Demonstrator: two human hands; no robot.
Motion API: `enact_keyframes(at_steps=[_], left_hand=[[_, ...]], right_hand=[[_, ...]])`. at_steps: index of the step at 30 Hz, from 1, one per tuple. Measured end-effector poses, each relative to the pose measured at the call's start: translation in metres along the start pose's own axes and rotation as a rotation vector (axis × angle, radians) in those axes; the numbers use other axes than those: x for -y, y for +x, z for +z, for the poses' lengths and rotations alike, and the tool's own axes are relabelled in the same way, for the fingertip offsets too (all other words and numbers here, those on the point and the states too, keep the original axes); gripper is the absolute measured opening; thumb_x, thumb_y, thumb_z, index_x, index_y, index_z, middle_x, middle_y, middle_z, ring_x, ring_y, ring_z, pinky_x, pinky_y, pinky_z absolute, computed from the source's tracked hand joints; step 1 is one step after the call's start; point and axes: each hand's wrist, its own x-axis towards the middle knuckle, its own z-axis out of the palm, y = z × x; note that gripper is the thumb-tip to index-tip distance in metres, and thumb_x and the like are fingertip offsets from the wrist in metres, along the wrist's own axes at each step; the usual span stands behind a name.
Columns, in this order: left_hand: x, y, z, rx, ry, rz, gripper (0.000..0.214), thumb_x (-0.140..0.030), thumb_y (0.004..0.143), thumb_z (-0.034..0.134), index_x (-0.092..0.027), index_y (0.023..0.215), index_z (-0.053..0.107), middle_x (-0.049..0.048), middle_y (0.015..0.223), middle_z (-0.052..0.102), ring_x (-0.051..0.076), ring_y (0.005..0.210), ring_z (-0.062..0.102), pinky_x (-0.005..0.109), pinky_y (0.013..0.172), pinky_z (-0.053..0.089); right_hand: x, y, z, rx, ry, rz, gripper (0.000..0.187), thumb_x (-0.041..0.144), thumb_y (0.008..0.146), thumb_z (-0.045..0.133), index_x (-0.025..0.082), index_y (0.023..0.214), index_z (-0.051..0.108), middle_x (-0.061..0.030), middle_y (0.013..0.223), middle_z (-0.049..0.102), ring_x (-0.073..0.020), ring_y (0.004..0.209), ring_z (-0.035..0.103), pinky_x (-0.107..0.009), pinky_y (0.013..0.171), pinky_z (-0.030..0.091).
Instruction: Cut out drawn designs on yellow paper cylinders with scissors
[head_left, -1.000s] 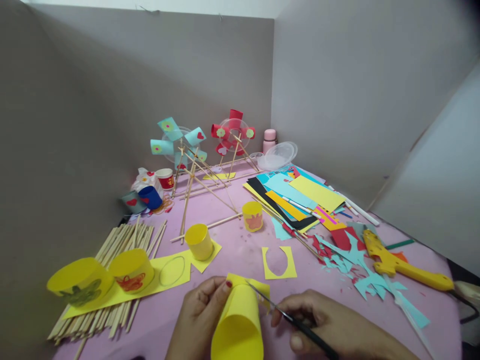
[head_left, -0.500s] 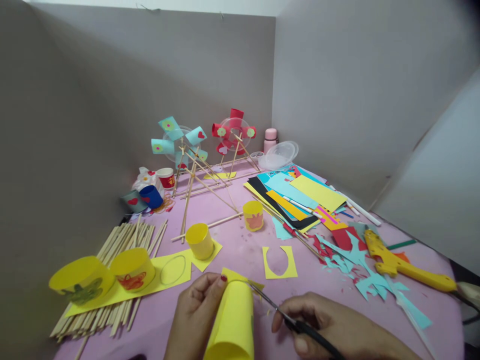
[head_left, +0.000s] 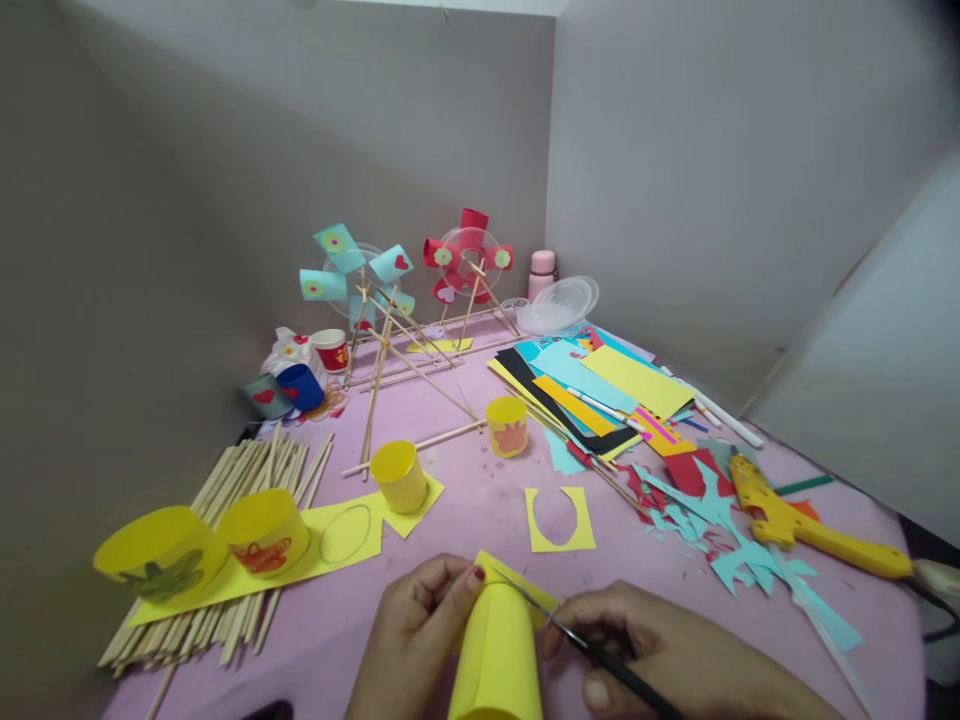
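Observation:
Near the table's front edge my left hand [head_left: 420, 625] grips a rolled yellow paper tube [head_left: 499, 655], its thumb pressed on a yellow paper flap [head_left: 517, 580] at the tube's far end. My right hand [head_left: 630, 640] is closed around the black handles of a pair of scissors [head_left: 600, 655]. The blades lie across the flap, just beyond the tube's rim. Ahead of the hands lies a yellow paper offcut [head_left: 536, 535] with a rounded notch. To the left, yellow paper rings [head_left: 266, 535] stand on a yellow strip [head_left: 322, 555] with a drawn oval.
Wooden sticks [head_left: 232, 500] are piled at left. Two stick-framed paper wheels, one blue [head_left: 337, 245], one red [head_left: 472, 225], stand at the back. Coloured sheets [head_left: 637, 380], paper scraps [head_left: 712, 510] and a yellow glue gun [head_left: 825, 545] occupy the right. A small yellow ring [head_left: 508, 425] stands mid-table.
The tube, flap and my left hand have shifted right. The flap has turned and more of it shows beside the scissor blades. My right hand stays almost in place.

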Motion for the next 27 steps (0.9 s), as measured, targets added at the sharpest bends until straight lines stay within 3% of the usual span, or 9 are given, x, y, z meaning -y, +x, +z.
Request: enact_keyframes(at_steps=[7,14,21,27], left_hand=[[-0.003,0.000,0.002,0.010,-0.079,0.001,0.027,-0.040,0.067,0.071,-0.016,0.059,0.065,-0.0020,0.048,0.059,0.010,0.044,0.048,0.019,0.043,0.035],[0.003,0.003,-0.001,0.118,-0.229,-0.088,0.026,-0.040,0.074,0.065,-0.016,0.081,0.069,0.0035,0.064,0.070,0.014,0.052,0.059,0.023,0.050,0.041],[0.006,0.010,0.000,0.036,-0.392,-0.159,0.020,-0.025,0.056,0.080,-0.016,0.060,0.062,0.0021,0.050,0.069,0.012,0.040,0.056,0.022,0.043,0.039],[0.005,0.009,-0.002,0.050,-0.380,-0.145,0.014,-0.021,0.060,0.076,-0.017,0.063,0.063,0.0028,0.050,0.070,0.015,0.041,0.059,0.023,0.045,0.040]], right_hand=[[-0.001,0.000,0.001,-0.046,-0.042,-0.013,0.054,0.058,0.070,0.066,0.016,0.104,0.066,-0.0010,0.081,0.057,-0.0172,0.074,0.047,-0.024,0.067,0.041],[-0.003,0.001,-0.001,-0.126,0.015,-0.033,0.055,0.060,0.068,0.067,0.017,0.102,0.066,0.0027,0.071,0.047,-0.0136,0.064,0.038,-0.022,0.059,0.035],[-0.004,0.001,-0.003,-0.113,0.042,-0.092,0.044,0.051,0.075,0.067,0.016,0.103,0.064,0.0042,0.068,0.043,-0.0112,0.061,0.033,-0.022,0.053,0.026],[0.001,0.002,-0.003,-0.119,0.039,-0.105,0.041,0.049,0.076,0.067,0.016,0.100,0.065,0.0041,0.068,0.043,-0.0112,0.061,0.033,-0.021,0.053,0.027]])
